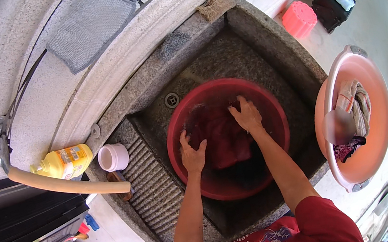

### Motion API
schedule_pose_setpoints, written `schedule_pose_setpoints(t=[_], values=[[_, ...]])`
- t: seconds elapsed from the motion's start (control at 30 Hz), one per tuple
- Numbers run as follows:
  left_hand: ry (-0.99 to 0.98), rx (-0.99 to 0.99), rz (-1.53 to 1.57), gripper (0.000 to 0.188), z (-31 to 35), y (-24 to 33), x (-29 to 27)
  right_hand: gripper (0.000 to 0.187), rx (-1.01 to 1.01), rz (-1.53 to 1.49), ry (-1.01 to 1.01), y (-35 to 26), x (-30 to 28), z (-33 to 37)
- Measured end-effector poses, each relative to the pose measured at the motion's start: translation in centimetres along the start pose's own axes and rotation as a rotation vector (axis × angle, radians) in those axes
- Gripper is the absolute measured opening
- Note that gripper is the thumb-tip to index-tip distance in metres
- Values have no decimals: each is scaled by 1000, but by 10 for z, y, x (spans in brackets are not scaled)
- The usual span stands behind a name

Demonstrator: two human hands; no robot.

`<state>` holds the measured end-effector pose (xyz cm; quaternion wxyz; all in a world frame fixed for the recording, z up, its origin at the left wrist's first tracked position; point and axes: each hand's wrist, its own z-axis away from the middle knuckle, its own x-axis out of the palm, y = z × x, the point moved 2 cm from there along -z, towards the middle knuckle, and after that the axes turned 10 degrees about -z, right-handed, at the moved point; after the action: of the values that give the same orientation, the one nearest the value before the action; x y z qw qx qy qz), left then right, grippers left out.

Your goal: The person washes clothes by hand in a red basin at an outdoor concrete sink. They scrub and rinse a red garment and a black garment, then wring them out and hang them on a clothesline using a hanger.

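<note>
Left hand: here it is, open (193,156), fingers spread, thumb out, nothing in its grip, over the near-left part of the red basin.
Right hand: open too (249,117), fingers apart and gripping nothing, farther in and to the right; whether either hand touches the water, I can't tell.
Red basin: sitting down in the stone sink (268,40), rim (283,123) all in view, a drain (172,100) just beyond its upper left.
Red cloth: in the basin (233,150), dark and wet-looking, between and below the hands.
Yellow bottle: lying on its side (69,162), and there's the boldest label, orange and white with print, too small to read surely.
White jar: beside the bottle (113,158), by the ribbed washboard (151,185), no writing I can make out.
Shirt: dark red (321,225), branching print across the front, pale lettering partly cut off.
Pink tub: over on the right (378,88), holding a striped cloth (355,103) and a patterned cloth (348,149).
</note>
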<state>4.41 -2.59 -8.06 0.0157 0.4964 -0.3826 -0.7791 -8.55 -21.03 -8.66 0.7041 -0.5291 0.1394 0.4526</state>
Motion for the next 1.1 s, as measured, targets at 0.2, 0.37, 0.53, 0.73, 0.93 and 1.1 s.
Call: schedule_pose_setpoints(t=[0.2,0.37,0.53,0.73,0.93,1.1], values=[[-204,152,-455,56,-8,-36,54,49,-444,185,65,4,72,10],[-203,-314,839,43,-43,-37,27,32,-263,-256,133,26,64,-28],[-345,-683,1614,70,-30,29,35,41,-380,-801,-149,-34,65,46],[-606,13,1790,42,-15,14,38,18,-917,-260,153,-101,39,113],[-442,-561,1490,32,-3,33,2,34,-617,-331,147,-100,43,86],[-221,-497,1566,32,22,24,-1,34,-795,-364,18,-98,42,114]])
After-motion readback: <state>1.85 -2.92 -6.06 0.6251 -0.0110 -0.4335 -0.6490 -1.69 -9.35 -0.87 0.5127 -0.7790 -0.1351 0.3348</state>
